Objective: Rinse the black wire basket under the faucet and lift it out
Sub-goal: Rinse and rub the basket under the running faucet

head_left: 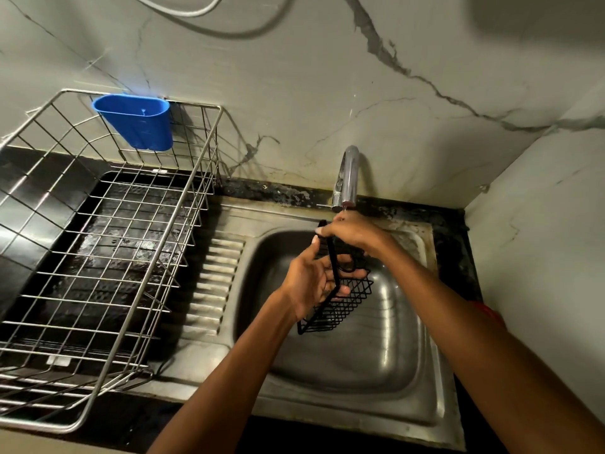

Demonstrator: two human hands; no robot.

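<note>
Rinsing step: tilt and turn slowly under the faucet [347, 178] so water reaches every wire; keep firm hold, wet metal likely slippery.
Basket place: black wire basket [340, 303] held over the sink [425, 371], just below the faucet spout, clear of the bowl's floor.
Long axis: steeply tilted, upper end at the spout, lower end down and toward the viewer.
Left grip: left hand [311, 280] curled round the basket's frame at mid-length.
Right grip: right hand [352, 232] pinching the upper end, directly beneath the spout.
Water: flow too faint to tell.

both hands [311, 280] gripping black wire basket [343, 306], under faucet [347, 178]
</note>
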